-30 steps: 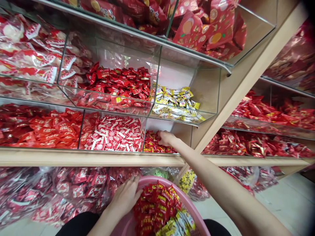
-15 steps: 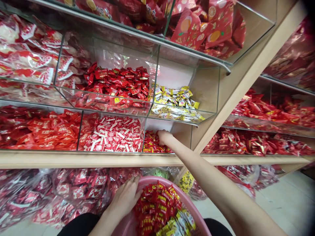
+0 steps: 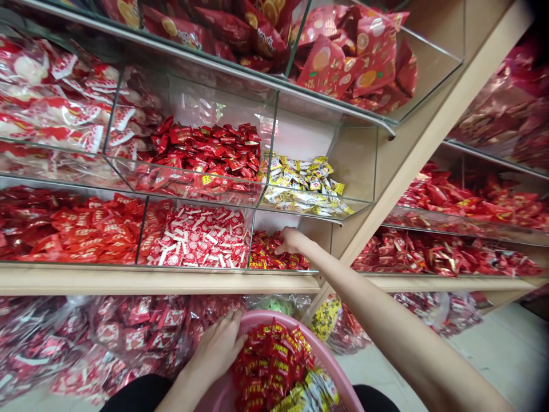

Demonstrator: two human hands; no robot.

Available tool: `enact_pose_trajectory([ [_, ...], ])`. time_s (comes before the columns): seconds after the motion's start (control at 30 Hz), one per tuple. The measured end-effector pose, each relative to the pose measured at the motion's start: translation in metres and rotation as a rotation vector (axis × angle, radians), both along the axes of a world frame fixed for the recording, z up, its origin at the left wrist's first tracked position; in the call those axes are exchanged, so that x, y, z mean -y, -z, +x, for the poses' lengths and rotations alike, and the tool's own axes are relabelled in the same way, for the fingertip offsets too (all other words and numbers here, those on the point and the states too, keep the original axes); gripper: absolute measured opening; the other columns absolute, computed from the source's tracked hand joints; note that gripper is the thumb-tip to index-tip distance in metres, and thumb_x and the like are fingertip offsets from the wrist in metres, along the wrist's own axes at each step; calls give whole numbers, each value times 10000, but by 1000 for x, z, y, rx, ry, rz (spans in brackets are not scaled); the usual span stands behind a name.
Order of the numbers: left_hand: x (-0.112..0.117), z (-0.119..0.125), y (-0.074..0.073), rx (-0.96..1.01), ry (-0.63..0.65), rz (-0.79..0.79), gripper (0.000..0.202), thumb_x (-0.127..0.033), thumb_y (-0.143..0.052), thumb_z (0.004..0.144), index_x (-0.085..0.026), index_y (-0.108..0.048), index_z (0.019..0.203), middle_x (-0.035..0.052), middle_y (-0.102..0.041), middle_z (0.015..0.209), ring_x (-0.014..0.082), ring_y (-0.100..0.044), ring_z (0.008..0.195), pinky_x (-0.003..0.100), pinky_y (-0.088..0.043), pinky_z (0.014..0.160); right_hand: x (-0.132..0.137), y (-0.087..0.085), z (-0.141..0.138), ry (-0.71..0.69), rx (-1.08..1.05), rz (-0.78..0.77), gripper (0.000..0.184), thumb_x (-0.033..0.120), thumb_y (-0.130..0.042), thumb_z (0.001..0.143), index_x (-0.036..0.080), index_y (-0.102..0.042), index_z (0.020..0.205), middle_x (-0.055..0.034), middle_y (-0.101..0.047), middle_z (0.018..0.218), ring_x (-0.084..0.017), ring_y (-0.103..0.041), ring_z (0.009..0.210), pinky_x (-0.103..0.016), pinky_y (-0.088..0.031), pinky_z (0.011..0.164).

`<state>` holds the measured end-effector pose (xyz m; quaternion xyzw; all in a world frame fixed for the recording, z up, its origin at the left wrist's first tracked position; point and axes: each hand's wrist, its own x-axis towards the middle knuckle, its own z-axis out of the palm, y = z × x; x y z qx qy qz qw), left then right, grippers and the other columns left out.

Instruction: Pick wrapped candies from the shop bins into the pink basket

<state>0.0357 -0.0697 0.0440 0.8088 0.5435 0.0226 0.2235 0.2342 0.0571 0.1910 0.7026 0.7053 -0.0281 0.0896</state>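
Note:
My left hand point(image 3: 219, 339) grips the left rim of a pink plastic basket point(image 3: 332, 356), its thumb inside and fingers over the edge. Red wrapped candies point(image 3: 272, 360) with yellow lettering fill much of the basket, and yellow-and-white wrapped candies point(image 3: 315, 389) lie at its near right. My right hand point(image 3: 294, 241) reaches into the bottom right shelf compartment, down at the small red candies point(image 3: 265, 249) there. Its fingers are curled; whatever is between them is hidden.
Glass dividers point(image 3: 250, 237) part the compartments. Beside my right hand lie red-and-white candies point(image 3: 201, 234); above it are yellow-and-white packets point(image 3: 302, 174) behind glass. A wooden ledge point(image 3: 171, 281) runs along the front. Large bags of candy point(image 3: 141, 332) rest on the floor below.
My right hand has shifted slightly right within the compartment, and its thumb shows more clearly. My left hand stays on the basket rim. The view has tilted a little.

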Motion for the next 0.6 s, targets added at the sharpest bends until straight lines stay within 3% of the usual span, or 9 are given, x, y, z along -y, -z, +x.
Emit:
enact_pose_trajectory([
  [0.13, 2, 1, -2, -13, -2, 1, 546, -329, -335, 871, -109, -338, 1370, 155, -377, 1411, 258, -384, 1278, 382, -331, 1028, 14, -10, 6, -17, -61, -102, 355, 430, -714, 649, 157, -685, 874, -46, -692, 839, -173, -634, 770, -199, -457, 590],
  [0.27, 1, 0, -1, 11, 4, 15, 547, -330, -341, 866, -106, -350, 1364, 155, -380, 1409, 256, -380, 1281, 380, -328, 1033, 23, -6, 5, 1, -82, -183, 375, 436, -740, 600, 144, -684, 829, -43, -684, 751, -178, -622, 673, -230, -456, 542],
  [0.47, -1, 0, 2, 16, 9, 21, 539, -329, -341, 865, -124, -349, 1363, 142, -392, 1405, 251, -389, 1275, 374, -339, 1024, 21, 4, -3, -22, -59, -125, 500, 360, -776, 563, 167, -649, 1006, -76, -671, 986, -218, -607, 921, -248, -471, 747],
  [0.6, 0, 0, 2, 15, 9, 39, 530, -320, -350, 866, -116, -359, 1355, 152, -405, 1393, 247, -391, 1274, 371, -340, 1023, 22, 8, -5, -15, -50, -102, 576, 319, -774, 576, 149, -606, 1100, -111, -648, 1064, -233, -605, 969, -257, -470, 780],
])
